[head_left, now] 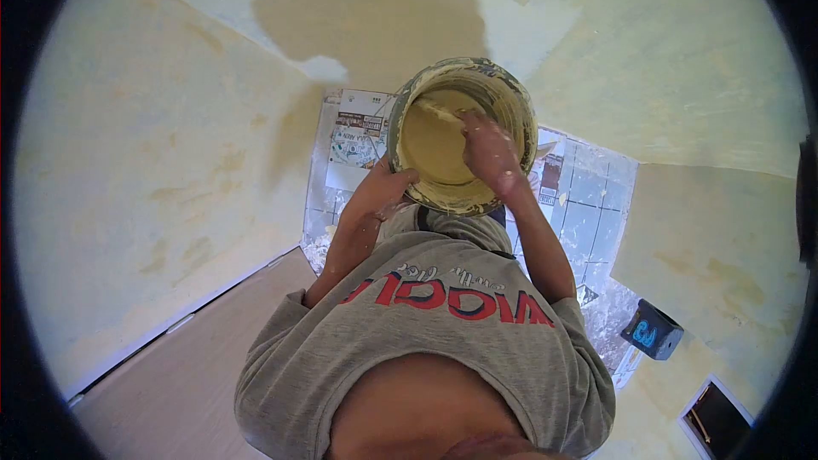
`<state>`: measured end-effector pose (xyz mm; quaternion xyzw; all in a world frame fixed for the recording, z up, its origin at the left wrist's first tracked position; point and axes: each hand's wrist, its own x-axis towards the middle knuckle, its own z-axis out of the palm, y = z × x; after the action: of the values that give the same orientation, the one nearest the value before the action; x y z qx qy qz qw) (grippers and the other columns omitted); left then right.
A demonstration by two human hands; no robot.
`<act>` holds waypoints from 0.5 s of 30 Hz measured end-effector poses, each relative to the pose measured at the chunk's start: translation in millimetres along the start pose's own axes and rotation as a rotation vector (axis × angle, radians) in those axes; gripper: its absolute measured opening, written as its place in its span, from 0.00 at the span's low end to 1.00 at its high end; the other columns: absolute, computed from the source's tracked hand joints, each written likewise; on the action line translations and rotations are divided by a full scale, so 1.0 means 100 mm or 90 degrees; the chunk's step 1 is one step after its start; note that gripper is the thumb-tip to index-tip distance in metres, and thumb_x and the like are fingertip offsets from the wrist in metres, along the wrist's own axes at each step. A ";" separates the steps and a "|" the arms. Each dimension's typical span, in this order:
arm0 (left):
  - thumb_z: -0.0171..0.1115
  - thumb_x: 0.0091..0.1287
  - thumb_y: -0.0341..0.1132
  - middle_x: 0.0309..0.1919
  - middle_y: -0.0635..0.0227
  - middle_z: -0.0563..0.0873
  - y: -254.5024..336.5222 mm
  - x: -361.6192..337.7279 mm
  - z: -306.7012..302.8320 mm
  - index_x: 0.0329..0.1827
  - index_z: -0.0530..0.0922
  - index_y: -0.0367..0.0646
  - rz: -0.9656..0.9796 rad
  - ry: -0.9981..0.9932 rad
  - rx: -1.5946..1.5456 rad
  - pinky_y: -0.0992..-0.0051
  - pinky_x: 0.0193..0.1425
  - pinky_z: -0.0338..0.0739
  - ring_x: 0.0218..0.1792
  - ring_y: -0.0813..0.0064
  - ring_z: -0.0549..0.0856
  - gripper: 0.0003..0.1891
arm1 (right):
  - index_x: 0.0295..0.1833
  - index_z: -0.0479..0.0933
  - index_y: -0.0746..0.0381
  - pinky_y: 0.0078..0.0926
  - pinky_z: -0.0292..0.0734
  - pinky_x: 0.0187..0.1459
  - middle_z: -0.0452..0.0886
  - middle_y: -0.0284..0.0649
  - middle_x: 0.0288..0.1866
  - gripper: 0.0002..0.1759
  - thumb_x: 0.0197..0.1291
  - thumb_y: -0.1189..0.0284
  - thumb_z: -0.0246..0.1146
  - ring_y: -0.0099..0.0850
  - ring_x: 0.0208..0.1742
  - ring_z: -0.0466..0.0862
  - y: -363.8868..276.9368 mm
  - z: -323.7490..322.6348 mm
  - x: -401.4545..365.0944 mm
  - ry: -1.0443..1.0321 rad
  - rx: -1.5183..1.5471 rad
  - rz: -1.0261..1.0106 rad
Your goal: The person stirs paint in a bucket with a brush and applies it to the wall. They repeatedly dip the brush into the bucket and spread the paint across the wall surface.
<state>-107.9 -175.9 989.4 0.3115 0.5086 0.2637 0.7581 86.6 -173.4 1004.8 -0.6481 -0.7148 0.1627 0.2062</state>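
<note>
A round bucket (525, 123), its rim and inner wall smeared with pale yellow paint, is held up in front of my body and tipped so that I look into it. My left hand (388, 183) grips its near left rim, with the thumb over the edge. Inside lies smooth yellow paint (430, 149). My right hand (490, 146) reaches over the right side into the bucket, its fingers closed round a paint-coated brush-like tool (438, 110). The tool points to the upper left; its exact kind is hard to make out.
Yellowish, patchily coated walls (153, 145) stand close around me. Paint-splashed tiles and printed cardboard (358, 140) cover the floor below. A dark box (653, 330) with a blue mark is at the lower right, near a white-framed dark opening (717, 417). A brownish panel (196, 349) lies lower left.
</note>
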 end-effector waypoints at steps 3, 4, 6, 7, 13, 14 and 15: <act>0.51 0.53 0.20 0.43 0.55 0.77 0.08 -0.07 0.10 0.54 0.63 0.31 -0.044 0.009 -0.026 0.69 0.39 0.80 0.38 0.64 0.81 0.22 | 0.49 0.67 0.68 0.32 0.72 0.35 0.77 0.46 0.35 0.16 0.54 0.77 0.52 0.40 0.34 0.78 0.17 -0.18 -0.12 -0.032 0.189 0.059; 0.51 0.53 0.20 0.43 0.55 0.77 0.05 -0.05 0.10 0.54 0.63 0.31 -0.038 0.003 -0.023 0.69 0.39 0.80 0.38 0.64 0.81 0.22 | 0.49 0.67 0.68 0.32 0.72 0.35 0.77 0.46 0.35 0.16 0.54 0.77 0.52 0.40 0.34 0.78 0.22 -0.25 -0.17 -0.023 0.184 0.058; 0.51 0.52 0.20 0.44 0.54 0.76 -0.03 0.04 0.05 0.54 0.63 0.31 -0.071 0.015 0.032 0.67 0.41 0.79 0.40 0.62 0.80 0.23 | 0.51 0.65 0.69 0.24 0.71 0.30 0.77 0.42 0.32 0.17 0.55 0.74 0.53 0.30 0.32 0.78 0.24 -0.45 -0.24 -0.185 0.537 0.271; 0.51 0.52 0.20 0.44 0.54 0.76 -0.05 0.06 0.05 0.54 0.63 0.31 -0.062 -0.002 0.041 0.67 0.41 0.79 0.40 0.62 0.80 0.23 | 0.51 0.65 0.69 0.24 0.71 0.30 0.77 0.42 0.32 0.17 0.55 0.74 0.53 0.30 0.32 0.78 0.27 -0.46 -0.30 -0.164 0.532 0.271; 0.48 0.55 0.20 0.48 0.53 0.72 0.04 0.02 0.21 0.56 0.60 0.33 -0.065 -0.093 -0.147 0.60 0.45 0.77 0.46 0.58 0.76 0.23 | 0.52 0.64 0.69 0.21 0.70 0.24 0.76 0.41 0.34 0.20 0.55 0.73 0.54 0.26 0.27 0.75 0.26 -0.62 -0.66 -0.011 0.987 0.362; 0.48 0.54 0.19 0.48 0.52 0.72 -0.02 0.10 0.13 0.56 0.60 0.33 -0.090 -0.091 -0.121 0.60 0.44 0.77 0.46 0.57 0.77 0.23 | 0.53 0.63 0.69 0.21 0.70 0.24 0.75 0.41 0.34 0.20 0.55 0.73 0.53 0.27 0.27 0.75 0.25 -0.67 -0.70 -0.005 1.012 0.355; 0.48 0.54 0.19 0.47 0.52 0.72 -0.09 0.22 0.05 0.55 0.61 0.32 -0.111 -0.083 -0.096 0.60 0.44 0.78 0.45 0.56 0.77 0.23 | 0.53 0.63 0.69 0.22 0.70 0.24 0.75 0.41 0.34 0.20 0.55 0.74 0.53 0.27 0.27 0.75 0.25 -0.73 -0.71 -0.007 1.037 0.342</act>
<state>-95.4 -167.4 970.6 0.2247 0.4620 0.2135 0.8309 150.4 -244.2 1049.0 -0.4448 -0.1982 0.6717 0.5583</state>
